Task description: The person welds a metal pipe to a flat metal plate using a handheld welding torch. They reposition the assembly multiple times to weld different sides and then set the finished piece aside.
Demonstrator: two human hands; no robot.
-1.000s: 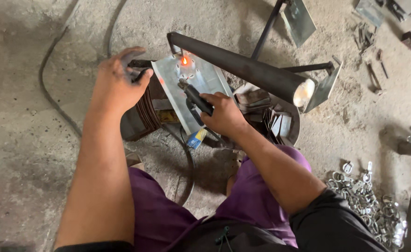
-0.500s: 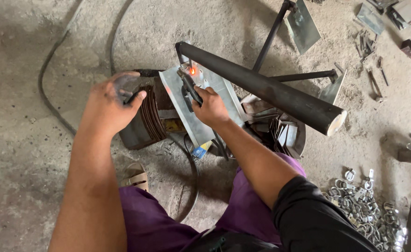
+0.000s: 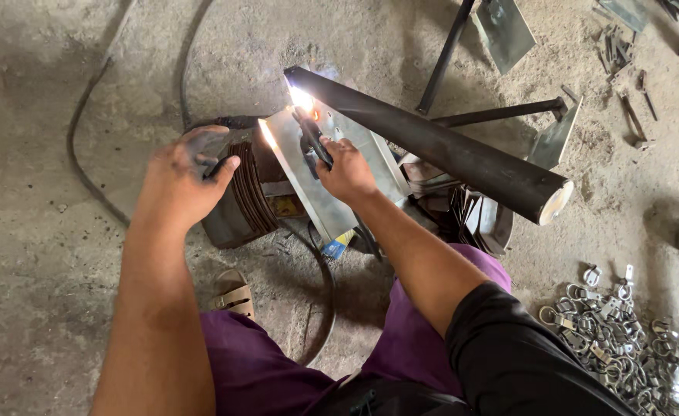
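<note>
Steel plate and dark pipe under a bright welding spark, on a concrete floor.
Left hand (image 3: 185, 181) curls around a small dark object, beside a stack of rusty rings (image 3: 248, 189); right hand (image 3: 345, 169) grips a welding electrode holder (image 3: 312, 139), its tip glowing where the plate (image 3: 331, 189) meets the pipe (image 3: 447, 150); metal clips (image 3: 624, 331) lie heaped far right.
</note>
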